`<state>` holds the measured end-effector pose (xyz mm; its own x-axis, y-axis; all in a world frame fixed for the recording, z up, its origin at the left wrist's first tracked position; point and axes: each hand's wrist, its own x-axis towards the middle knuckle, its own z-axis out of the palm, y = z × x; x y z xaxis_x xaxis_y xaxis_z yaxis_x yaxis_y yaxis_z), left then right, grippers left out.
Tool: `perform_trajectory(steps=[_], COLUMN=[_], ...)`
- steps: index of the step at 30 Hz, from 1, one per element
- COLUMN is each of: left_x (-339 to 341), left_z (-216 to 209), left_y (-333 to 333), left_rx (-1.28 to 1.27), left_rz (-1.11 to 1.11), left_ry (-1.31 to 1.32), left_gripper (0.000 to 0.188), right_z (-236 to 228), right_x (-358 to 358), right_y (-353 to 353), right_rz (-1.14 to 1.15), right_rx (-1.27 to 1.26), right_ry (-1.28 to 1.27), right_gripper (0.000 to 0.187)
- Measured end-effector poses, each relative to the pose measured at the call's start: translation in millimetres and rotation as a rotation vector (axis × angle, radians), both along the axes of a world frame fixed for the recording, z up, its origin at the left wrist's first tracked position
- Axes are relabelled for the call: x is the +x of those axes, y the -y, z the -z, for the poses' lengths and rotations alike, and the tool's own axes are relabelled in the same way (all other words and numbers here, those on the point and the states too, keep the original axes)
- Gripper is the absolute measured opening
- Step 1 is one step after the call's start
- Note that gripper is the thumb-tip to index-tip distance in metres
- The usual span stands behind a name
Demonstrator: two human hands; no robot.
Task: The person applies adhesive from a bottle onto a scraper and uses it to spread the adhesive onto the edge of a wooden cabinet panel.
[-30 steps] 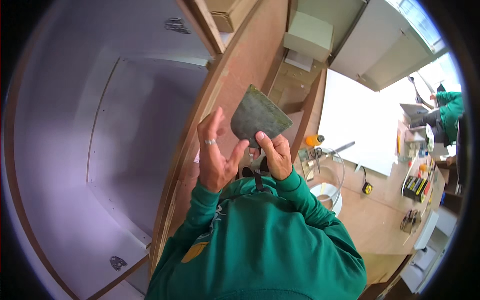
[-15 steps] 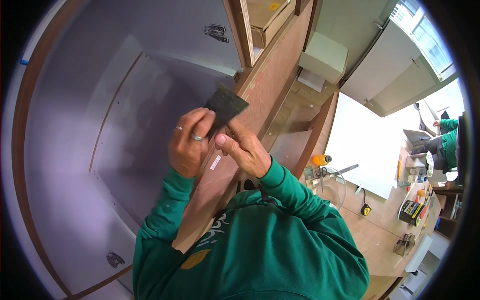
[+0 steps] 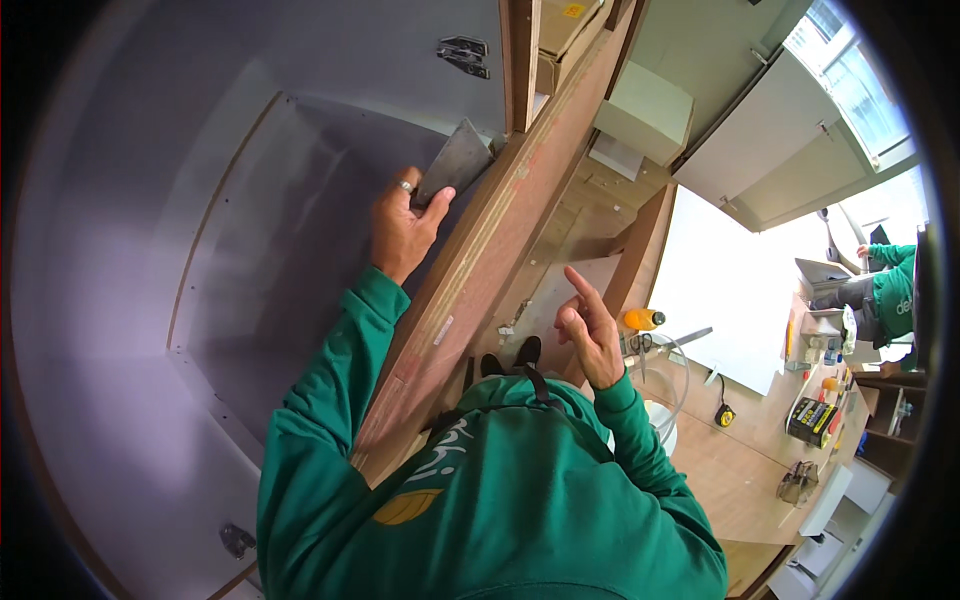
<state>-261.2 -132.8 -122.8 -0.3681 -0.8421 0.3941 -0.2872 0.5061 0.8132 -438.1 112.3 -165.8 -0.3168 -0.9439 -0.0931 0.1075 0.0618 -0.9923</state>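
My left hand (image 3: pixel 403 228) grips a dark grey flat piece (image 3: pixel 456 165) that looks like folded sandpaper, its kind not certain. The thumb presses on its near face while the other fingers go behind it. The piece's right edge is close to the top of a raw plywood edge (image 3: pixel 485 240) on a cabinet; whether it touches cannot be made out. To the right, over the gap beside the cabinet, my right hand (image 3: pixel 588 335) holds nothing. Its index finger is stretched out, with the thumb and other fingers partly curled.
On the left is a pale cabinet interior (image 3: pixel 270 220) with a metal hinge (image 3: pixel 464 56). A workbench (image 3: pixel 690 470) at right bears a white panel (image 3: pixel 715 290), an orange bottle (image 3: pixel 643 319), scissors, a tape measure (image 3: pixel 725 413) and a black box (image 3: pixel 815 423). A person in green (image 3: pixel 893 300) stands beyond.
My hands were together around the flat piece. Now the right hand has let go and moved right; the left has carried the piece slightly up, toward the plywood edge.
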Motion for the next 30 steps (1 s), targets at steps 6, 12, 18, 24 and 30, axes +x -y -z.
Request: perform_trajectory(steps=[6, 12, 18, 24, 30], left_x=[-6, -16, -20, -8, -1], left_z=[1, -2, 8, 6, -16], left_y=[10, 11, 11, 5, 4], left_rx=[-0.052, -0.222, -0.288, -0.31, -0.156], left_rz=[0.038, 0.05, 0.031, 0.086, 0.084], left_ry=[0.06, 0.107, 0.085, 0.097, 0.127], left_gripper=[0.035, 0.025, 0.025, 0.021, 0.028], right_z=[1, -2, 1, -2, -4], right_x=[3, 5, 4, 5, 7], right_y=[2, 17, 26, 33, 39], right_rz=[0.085, 0.135, 0.153, 0.186, 0.207], right_rx=[0.001, -0.038, -0.026, -0.023, -0.01], right_ry=[-0.056, -0.068, -0.123, -0.109, -0.108], right_gripper=[0.059, 0.057, 0.058, 0.059, 0.059])
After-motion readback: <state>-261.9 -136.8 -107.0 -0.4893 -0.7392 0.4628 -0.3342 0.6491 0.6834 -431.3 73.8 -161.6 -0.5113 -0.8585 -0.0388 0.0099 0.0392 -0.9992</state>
